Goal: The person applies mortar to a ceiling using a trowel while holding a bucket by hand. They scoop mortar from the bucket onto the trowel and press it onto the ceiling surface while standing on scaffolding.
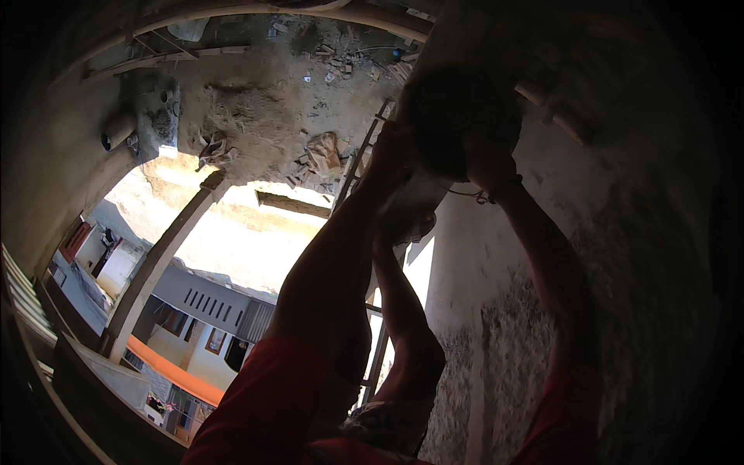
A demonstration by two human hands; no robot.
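A dark, round bucket [453, 105] is in deep shadow above a long plank, and its contents are too dark to make out. My right hand [490, 164] grips its near right edge, fingers bent over the rim. At the bucket's left side is my left hand [391, 151], closed against it, though shadow blurs the fingers. A thin wire [463, 191] curves below the bucket toward my right wrist. Both forearms reach forward from red sleeves. Between them show my bent leg and a foot [411, 225] near the plank.
A ladder [360, 159] leans left of the plank, with the ground far below. Rubble and a crumpled brown sack [324, 153] lie down there. A rough plastered wall [527, 325] rises on the right. A post [167, 260] stands left, with pieces of wood [554, 112] at the upper right.
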